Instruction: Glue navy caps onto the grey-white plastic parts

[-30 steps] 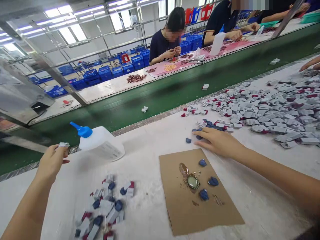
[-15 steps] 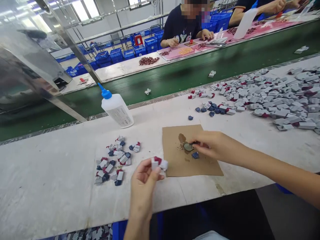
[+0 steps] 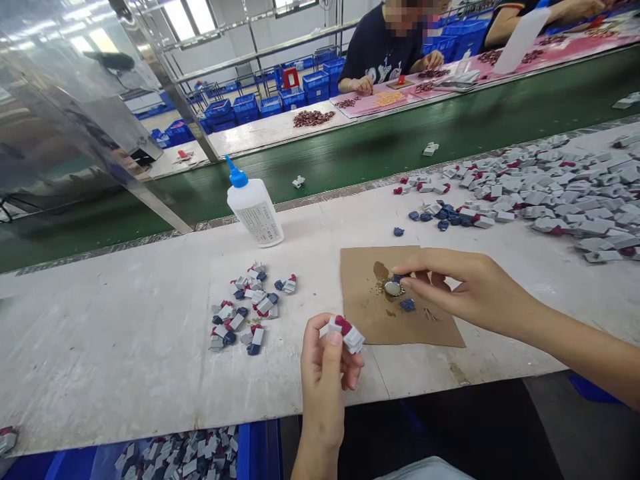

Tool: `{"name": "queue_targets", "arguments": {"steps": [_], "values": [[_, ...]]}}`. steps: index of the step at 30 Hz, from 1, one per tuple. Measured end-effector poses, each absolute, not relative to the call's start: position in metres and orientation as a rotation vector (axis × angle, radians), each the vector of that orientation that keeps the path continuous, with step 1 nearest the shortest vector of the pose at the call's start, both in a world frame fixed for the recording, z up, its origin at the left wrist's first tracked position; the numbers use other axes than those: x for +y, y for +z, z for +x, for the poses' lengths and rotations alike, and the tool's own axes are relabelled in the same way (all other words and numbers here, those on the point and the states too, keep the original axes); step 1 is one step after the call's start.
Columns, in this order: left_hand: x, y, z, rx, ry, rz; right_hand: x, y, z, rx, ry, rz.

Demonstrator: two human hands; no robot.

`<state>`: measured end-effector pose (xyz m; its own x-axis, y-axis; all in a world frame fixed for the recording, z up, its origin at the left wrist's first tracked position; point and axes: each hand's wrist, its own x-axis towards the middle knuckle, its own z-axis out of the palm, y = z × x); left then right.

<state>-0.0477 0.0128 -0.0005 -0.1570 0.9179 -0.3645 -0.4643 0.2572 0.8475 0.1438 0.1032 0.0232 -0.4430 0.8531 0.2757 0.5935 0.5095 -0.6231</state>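
My left hand pinches a grey-and-maroon plastic part just off the near left corner of a brown cardboard sheet. Over the sheet, the fingertips of my right hand grip a small dark blue plastic piece. That piece is at the rim of a little round dish; whether it touches the dish I cannot tell. Another dark blue piece lies on the cardboard, close to wet-looking stains. To the left sits a cluster of grey, maroon and blue assembled parts.
A white bottle with a blue nozzle stands behind the cluster. Loose blue pieces and a large grey pile lie at the right. Beyond runs a green conveyor, with a co-worker across it. A blue bin is below the table edge.
The camera view has shifted, so the scene sits further right. My left hand has turned the grey-and-maroon part to a slant. The blue piece in my right fingers now shows more clearly.
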Motion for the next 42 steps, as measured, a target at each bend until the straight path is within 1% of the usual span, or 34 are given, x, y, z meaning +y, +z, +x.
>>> {"name": "queue_targets", "arguments": {"steps": [3, 6, 10, 14, 18, 24, 26, 30, 33, 37, 42], "values": [[0.013, 0.0, -0.053, 0.953, 1.288, 0.493, 0.093, 0.032, 0.141, -1.953, 0.822, -1.237], [0.015, 0.004, -0.053, 0.764, 1.262, 0.367, 0.089, 0.032, 0.141, -1.779, 0.953, -1.307], [0.015, 0.005, -0.045, 0.902, 1.292, 0.337, 0.087, 0.028, 0.145, -1.668, 1.02, -1.32], [0.016, 0.005, -0.038, 1.061, 1.297, 0.397, 0.085, 0.028, 0.149, -1.624, 1.055, -1.308], [0.016, 0.005, -0.036, 1.009, 1.295, 0.422, 0.08, 0.03, 0.148, -1.611, 1.087, -1.285], [0.013, 0.0, -0.04, 0.881, 1.272, 0.532, 0.073, 0.034, 0.142, -1.668, 1.021, -1.227], [0.013, 0.0, -0.039, 0.842, 1.282, 0.516, 0.07, 0.034, 0.138, -1.675, 1.027, -1.222], [0.015, 0.001, -0.033, 1.01, 1.412, 0.437, 0.062, 0.032, 0.129, -1.66, 1.107, -1.206], [0.018, 0.001, -0.031, 0.988, 1.486, 0.31, 0.057, 0.031, 0.121, -1.608, 1.134, -1.172], [0.017, -0.003, -0.033, 0.921, 1.469, 0.247, 0.057, 0.032, 0.113, -1.573, 1.101, -1.155], [0.013, -0.01, -0.033, 0.95, 1.486, 0.243, 0.058, 0.036, 0.11, -1.559, 1.06, -1.168]]}}
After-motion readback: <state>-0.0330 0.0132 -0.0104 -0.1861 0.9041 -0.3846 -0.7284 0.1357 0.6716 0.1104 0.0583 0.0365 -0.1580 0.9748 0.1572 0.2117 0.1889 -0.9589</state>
